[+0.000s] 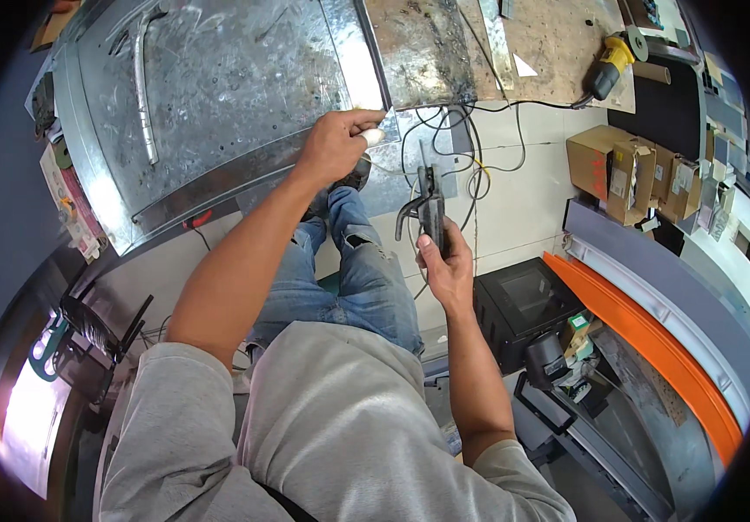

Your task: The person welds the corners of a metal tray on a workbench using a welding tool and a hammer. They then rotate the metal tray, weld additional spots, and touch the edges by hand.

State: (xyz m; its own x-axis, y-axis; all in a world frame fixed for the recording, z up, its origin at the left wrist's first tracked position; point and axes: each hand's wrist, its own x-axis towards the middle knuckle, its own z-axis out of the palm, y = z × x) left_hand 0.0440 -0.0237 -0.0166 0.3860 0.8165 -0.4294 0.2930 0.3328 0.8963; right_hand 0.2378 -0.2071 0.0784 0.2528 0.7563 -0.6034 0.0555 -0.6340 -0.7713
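Black-bodied: holds electrode holder (432, 213) in R hand (449, 257), out over floor tiles (523, 209) beside bench (558, 39), w/ clamp end away, prob. to keep metal clear of legs (370, 283). Closes thumb & fingers round the handle. Reaches L hand (333, 143) to near R corner of metal panel (235, 96), curled w/ index stretched by the edge, apparently to steady it; can't make out if pinching anything. Extends L arm diag., back of hand up; bends R elbow nearer the side, w/ forearm angled fwd. Sees yellow grinder (614, 63) lying far R, prob. out of the way.
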